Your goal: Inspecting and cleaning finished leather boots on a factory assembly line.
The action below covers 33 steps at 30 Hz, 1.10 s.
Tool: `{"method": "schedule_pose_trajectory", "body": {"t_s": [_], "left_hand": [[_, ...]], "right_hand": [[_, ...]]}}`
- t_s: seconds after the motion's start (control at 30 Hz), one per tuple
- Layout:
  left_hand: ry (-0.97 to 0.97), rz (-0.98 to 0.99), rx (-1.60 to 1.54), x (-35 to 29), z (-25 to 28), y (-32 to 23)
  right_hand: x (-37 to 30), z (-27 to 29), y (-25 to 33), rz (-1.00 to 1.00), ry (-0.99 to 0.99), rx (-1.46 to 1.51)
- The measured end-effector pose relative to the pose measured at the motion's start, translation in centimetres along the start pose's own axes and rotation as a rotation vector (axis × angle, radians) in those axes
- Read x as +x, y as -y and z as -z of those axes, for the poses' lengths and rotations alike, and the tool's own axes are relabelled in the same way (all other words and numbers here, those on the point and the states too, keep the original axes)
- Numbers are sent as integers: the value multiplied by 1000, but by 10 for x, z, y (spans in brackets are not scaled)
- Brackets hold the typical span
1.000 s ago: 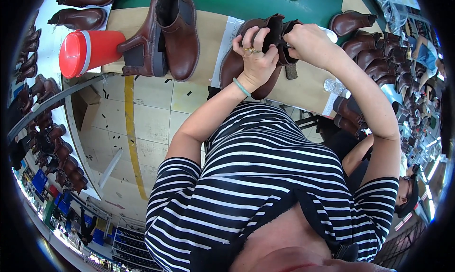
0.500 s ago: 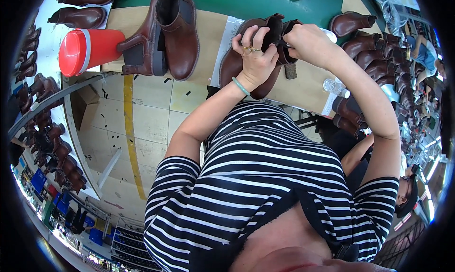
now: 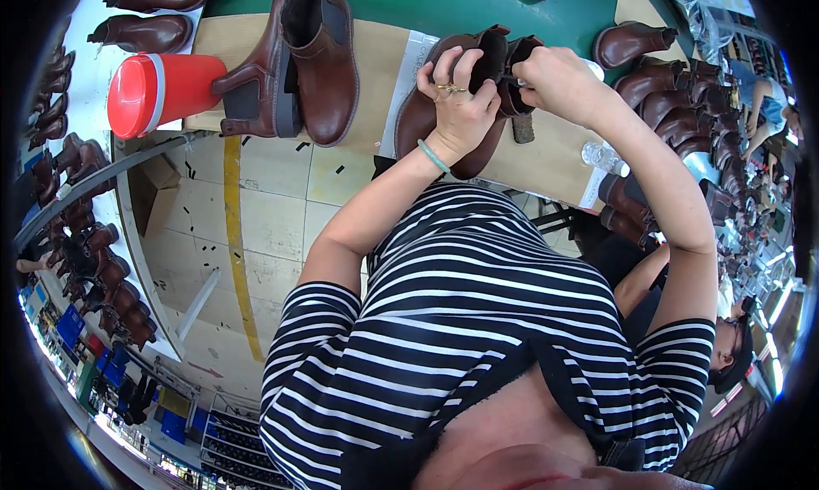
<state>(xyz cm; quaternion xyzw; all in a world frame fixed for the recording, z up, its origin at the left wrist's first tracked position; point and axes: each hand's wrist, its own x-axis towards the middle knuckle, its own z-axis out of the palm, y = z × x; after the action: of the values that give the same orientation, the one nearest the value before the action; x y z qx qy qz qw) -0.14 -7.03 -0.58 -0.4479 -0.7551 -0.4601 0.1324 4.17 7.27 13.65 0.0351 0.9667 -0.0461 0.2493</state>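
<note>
A brown leather ankle boot (image 3: pixel 415 125) stands on the cardboard-covered bench in front of me, its dark opening facing up. My left hand (image 3: pixel 463 98) is closed on the boot's upper beside the opening, fingers curled over the edge. My right hand (image 3: pixel 560 82) is pinched shut at the opening's right side; something thin and dark shows at its fingertips, too small to name. Another boot (image 3: pixel 522 53) is partly hidden behind my right hand. Below that hand lies a small brown block (image 3: pixel 523 130).
A pair of finished-looking boots (image 3: pixel 328 98) stands to the left, beside a red jug (image 3: pixel 141 93) with a white band. On the right are a clear plastic bottle (image 3: pixel 606 159) and several more boots (image 3: pixel 653 89). A person (image 3: pixel 734 345) sits close by at lower right.
My right hand and forearm have shifted very slightly at the boot's opening. My left hand keeps its hold in the same place.
</note>
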Motion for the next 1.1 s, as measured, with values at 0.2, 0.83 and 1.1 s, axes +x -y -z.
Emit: {"method": "schedule_pose_trajectory", "body": {"t_s": [0.2, 0.83, 1.1], "left_hand": [[-6, 24, 5, 2, 2, 3], [115, 469, -516, 28, 62, 6], [248, 140, -394, 84, 42, -24]], "right_hand": [[-34, 3, -21, -48, -333, 142], [-121, -261, -13, -1158, -712, 555], [-101, -201, -39, -782, -971, 1695]]}}
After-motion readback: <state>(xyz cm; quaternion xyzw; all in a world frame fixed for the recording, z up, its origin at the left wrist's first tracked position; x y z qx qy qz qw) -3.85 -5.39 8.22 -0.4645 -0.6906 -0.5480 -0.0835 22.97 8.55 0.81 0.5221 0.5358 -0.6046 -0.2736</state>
